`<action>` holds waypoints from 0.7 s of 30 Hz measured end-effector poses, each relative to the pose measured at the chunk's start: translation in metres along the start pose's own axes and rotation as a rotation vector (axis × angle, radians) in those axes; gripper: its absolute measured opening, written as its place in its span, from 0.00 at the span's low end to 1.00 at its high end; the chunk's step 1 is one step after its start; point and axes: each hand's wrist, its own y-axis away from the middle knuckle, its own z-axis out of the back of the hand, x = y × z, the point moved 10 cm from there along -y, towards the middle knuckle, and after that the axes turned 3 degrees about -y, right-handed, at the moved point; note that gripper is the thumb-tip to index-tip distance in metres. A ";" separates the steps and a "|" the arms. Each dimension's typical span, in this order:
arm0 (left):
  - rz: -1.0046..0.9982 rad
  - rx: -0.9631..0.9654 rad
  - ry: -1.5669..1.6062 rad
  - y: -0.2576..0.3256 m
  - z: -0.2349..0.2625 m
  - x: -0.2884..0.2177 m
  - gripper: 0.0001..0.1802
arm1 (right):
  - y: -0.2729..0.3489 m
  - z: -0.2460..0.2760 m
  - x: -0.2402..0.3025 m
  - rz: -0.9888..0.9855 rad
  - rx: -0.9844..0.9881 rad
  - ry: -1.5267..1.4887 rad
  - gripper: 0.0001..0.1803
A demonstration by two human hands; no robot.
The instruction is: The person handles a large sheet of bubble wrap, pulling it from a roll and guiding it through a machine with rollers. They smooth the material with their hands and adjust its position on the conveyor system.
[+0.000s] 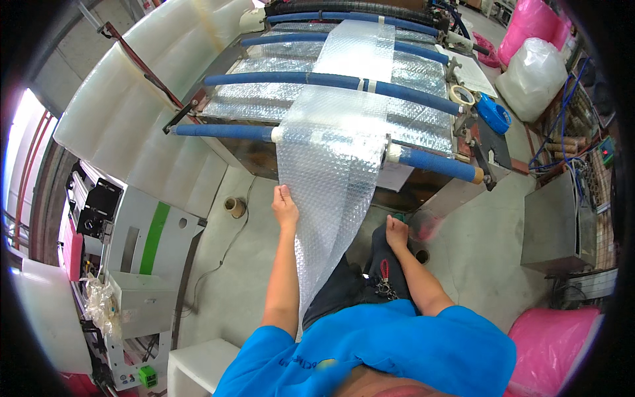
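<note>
A clear bubble wrap sheet (331, 155) comes down over the blue rollers of the machine and hangs in front of me, tapering to a point by my waist. My left hand (285, 209) is closed on its left edge, just below the front roller (433, 163). My right hand (397, 233) is apart from the sheet, to its right, low by my knee. Its fingers are curled closed. A small green bit shows just beyond them, and whether it is held cannot be made out.
A tall stack of white foam (139, 112) stands at the left, beside a grey machine cabinet (155, 238). A cardboard core (234, 207) and a cable lie on the floor. Blue tape (494, 114) rests at the machine's right. A metal box (559, 221) and pink rolls (552, 347) stand further right.
</note>
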 end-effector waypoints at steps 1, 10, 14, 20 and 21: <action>0.004 0.005 -0.001 0.000 0.000 0.001 0.20 | 0.000 0.006 -0.005 -0.032 -0.050 -0.033 0.19; -0.102 -0.029 0.017 -0.023 0.001 -0.032 0.20 | 0.001 0.020 -0.010 -0.013 -0.253 -0.151 0.06; -0.018 -0.040 0.062 -0.049 -0.005 -0.046 0.24 | 0.000 0.015 -0.001 -0.027 -0.079 -0.194 0.08; 0.086 0.099 0.044 -0.053 -0.008 -0.028 0.28 | 0.008 0.038 0.014 0.191 -0.322 -0.118 0.10; 0.079 0.108 0.030 -0.051 -0.003 -0.033 0.28 | 0.010 0.041 0.018 0.208 -0.359 -0.100 0.10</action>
